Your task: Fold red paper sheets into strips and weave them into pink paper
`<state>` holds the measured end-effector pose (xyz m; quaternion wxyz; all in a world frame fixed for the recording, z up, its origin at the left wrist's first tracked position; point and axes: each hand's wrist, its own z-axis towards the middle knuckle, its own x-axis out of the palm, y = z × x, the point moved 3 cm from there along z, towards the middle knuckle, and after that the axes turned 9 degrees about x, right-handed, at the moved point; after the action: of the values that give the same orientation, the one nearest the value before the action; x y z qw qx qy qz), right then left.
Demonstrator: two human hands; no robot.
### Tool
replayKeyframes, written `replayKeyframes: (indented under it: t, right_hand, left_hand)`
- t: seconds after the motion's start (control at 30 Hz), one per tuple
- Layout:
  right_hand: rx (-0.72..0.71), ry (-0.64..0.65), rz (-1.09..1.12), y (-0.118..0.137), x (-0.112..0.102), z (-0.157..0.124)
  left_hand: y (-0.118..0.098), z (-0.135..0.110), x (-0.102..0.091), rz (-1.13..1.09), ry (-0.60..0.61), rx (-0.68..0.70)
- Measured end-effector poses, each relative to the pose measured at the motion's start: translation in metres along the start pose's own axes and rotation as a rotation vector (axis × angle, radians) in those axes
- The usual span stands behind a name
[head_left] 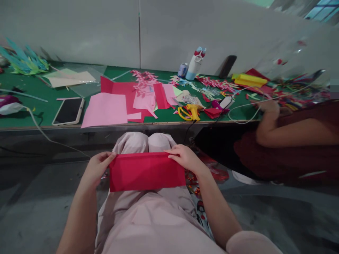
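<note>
A sheet of red paper (147, 173) lies across my lap, with a narrow fold along its far edge. My left hand (99, 164) pinches its far left corner between thumb and fingers. Toward the right end of the same folded edge, my right hand (185, 158) grips the paper, thumb below and fingers above. Beyond my knees, on the green table (102, 121), a pink sheet of paper (106, 110) overlaps a larger red sheet (124, 95).
A phone (69, 111) lies near the table's front edge. Yellow scissors and a yellow glue gun (194, 111) sit right of the papers. Behind stand a can (182, 70) and a white bottle (195, 65). At right, a co-worker's arm (288, 132) reaches over the table among cords and paper strips.
</note>
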<state>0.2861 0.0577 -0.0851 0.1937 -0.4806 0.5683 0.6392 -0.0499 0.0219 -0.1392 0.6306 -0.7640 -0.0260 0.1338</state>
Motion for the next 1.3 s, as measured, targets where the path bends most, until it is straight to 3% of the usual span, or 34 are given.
replayKeyframes:
  t: [0.2, 0.37, 0.57, 0.73, 0.97, 1.13, 1.3]
  right_hand:
    - [0.006, -0.042, -0.081, 0.006, 0.003, -0.001]
    - [-0.076, -0.123, -0.086, 0.040, 0.010, 0.000]
    - [-0.271, -0.272, -0.113, 0.093, 0.024, -0.005]
    - [-0.307, -0.346, -0.053, 0.109, 0.029, -0.005]
    - [-0.273, -0.343, 0.167, 0.105, 0.027, -0.001]
    - [-0.268, -0.319, 0.246, 0.108, 0.023, -0.003]
    - [-0.292, -0.218, 0.286, 0.114, 0.018, -0.006]
  left_hand:
    - [-0.008, -0.009, 0.005, 0.007, -0.067, 0.133]
    - [-0.025, -0.023, 0.020, 0.030, -0.093, 0.228]
    - [-0.046, -0.038, 0.046, -0.158, -0.080, 0.145]
    - [-0.064, -0.050, 0.061, -0.343, -0.057, 0.101]
    - [-0.081, -0.067, 0.058, -0.334, 0.022, 0.152]
    - [-0.089, -0.078, 0.053, -0.192, -0.002, 0.161]
    - [-0.099, -0.081, 0.042, 0.053, -0.016, 0.328]
